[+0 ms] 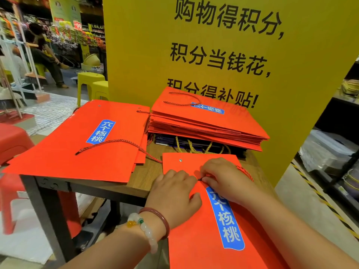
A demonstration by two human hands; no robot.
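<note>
A flat red paper bag (pixel 196 235) with a blue label lies on the near edge of the wooden table (pixel 143 179), hanging over toward me. My left hand (pixel 172 197) presses flat on the bag. My right hand (pixel 225 179) pinches the end of a red rope handle (pixel 245 171) near the bag's top edge. A metal eyelet (pixel 180 160) shows in the bag's upper left corner.
More flat red bags (pixel 81 144) with a rope handle lie on the table's left. A thick stack of red bags (pixel 206 121) sits at the back on dark bags with gold cords. A yellow sign (pixel 223 45) stands behind. Red and yellow stools are at the left.
</note>
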